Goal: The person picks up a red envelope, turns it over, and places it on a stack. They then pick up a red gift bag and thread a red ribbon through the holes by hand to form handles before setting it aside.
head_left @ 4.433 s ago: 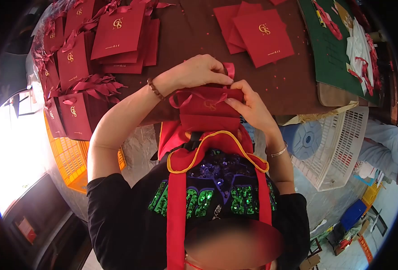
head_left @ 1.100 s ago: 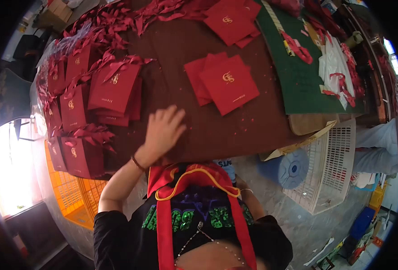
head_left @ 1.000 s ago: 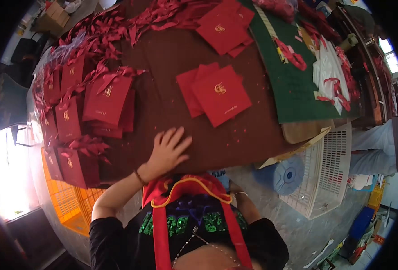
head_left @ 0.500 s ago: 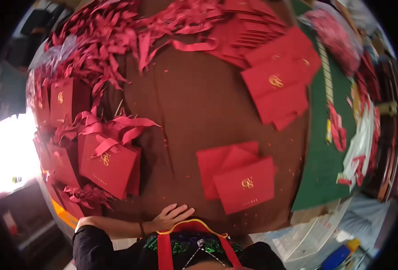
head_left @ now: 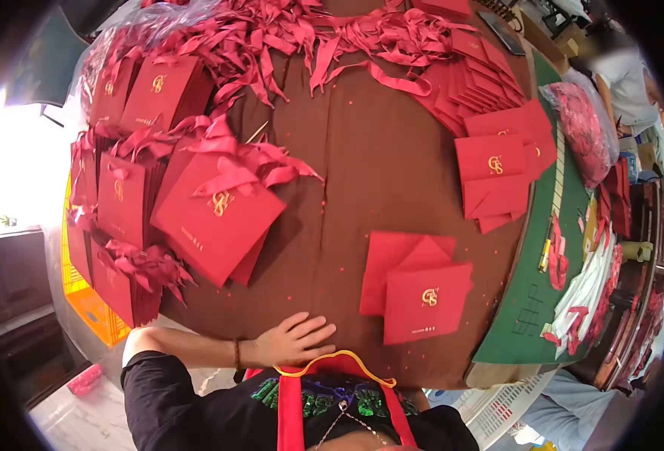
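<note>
My left hand [head_left: 293, 342] lies flat at the near edge of the brown-covered table [head_left: 347, 165], fingers stretched out and holding nothing. To its right rest several red paper bags without ribbons, the top one [head_left: 428, 302] bearing a gold logo. Left of the hand and farther in, a stack of red gift bags [head_left: 219, 203] has loose ribbon handles lying over it. My right hand is out of sight, below the table edge or behind my body.
Red ribbons [head_left: 272, 30] heap along the far side. More flat red bags [head_left: 495, 161] fan out at the right, beside a green cutting mat [head_left: 523, 316]. Upright ribboned bags [head_left: 125, 199] line the left, near an orange crate [head_left: 95, 312]. A person [head_left: 629, 83] is at the far right.
The view has shifted and turned, so the left-hand bags sit farther into the picture and a person shows at right. My left hand stays flat on the table edge.
</note>
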